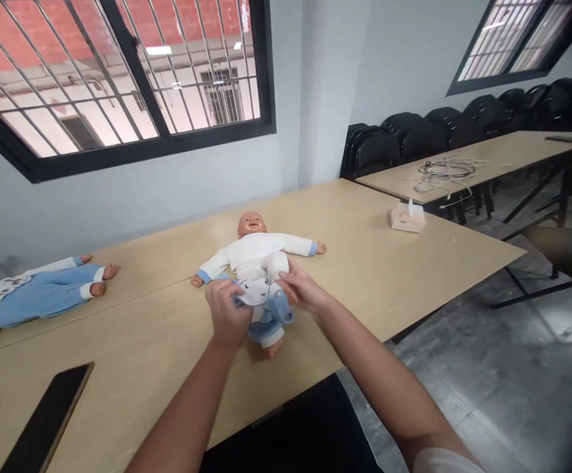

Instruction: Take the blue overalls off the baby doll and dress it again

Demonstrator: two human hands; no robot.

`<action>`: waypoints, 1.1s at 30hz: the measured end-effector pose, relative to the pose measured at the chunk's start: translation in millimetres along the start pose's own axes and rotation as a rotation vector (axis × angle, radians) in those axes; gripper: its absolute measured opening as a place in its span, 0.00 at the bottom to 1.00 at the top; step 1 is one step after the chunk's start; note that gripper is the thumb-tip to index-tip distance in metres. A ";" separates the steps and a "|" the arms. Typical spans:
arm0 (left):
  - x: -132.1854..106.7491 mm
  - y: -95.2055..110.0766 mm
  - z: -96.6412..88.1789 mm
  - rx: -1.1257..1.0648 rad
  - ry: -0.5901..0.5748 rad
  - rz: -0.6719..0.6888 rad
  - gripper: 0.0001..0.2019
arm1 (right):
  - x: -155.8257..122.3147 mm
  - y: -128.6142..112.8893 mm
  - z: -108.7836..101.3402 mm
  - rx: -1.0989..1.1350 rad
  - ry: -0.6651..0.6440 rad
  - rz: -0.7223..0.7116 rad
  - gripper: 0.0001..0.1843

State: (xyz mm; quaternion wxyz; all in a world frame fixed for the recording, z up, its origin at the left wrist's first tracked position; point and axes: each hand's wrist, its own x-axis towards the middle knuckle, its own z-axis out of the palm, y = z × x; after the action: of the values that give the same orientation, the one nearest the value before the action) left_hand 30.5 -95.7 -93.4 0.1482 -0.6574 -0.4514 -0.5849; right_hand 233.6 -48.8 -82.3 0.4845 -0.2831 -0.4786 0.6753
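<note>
On the table (pixel 364 263), left hand (pixel 226 314) and right hand (pixel 301 289) grip doll's (pixel 259 253) bunched blue trousers (pixel 267 323).

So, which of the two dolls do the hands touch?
The central doll in the white top: the left hand grips the blue garment at its legs, the right hand touches its waist. The blue-clad doll lies apart, left.

2nd doll (pixel 34 295) lies far left, phone (pixel 46 420) nr front edge, tissue box (pixel 408 217) right, cables (pixel 446 172) on next table (pixel 512 148).
</note>
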 end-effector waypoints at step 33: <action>0.0 19.9 1.1 -0.134 -0.266 0.272 0.09 | 21.3 31.9 -6.6 -0.155 0.363 -0.129 0.42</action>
State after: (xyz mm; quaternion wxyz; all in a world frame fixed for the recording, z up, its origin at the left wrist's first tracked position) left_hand 46.5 -105.8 -87.0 0.1206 -0.7922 -0.3342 -0.4961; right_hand 219.1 -29.0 -112.5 0.5819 -0.4052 -0.4511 0.5419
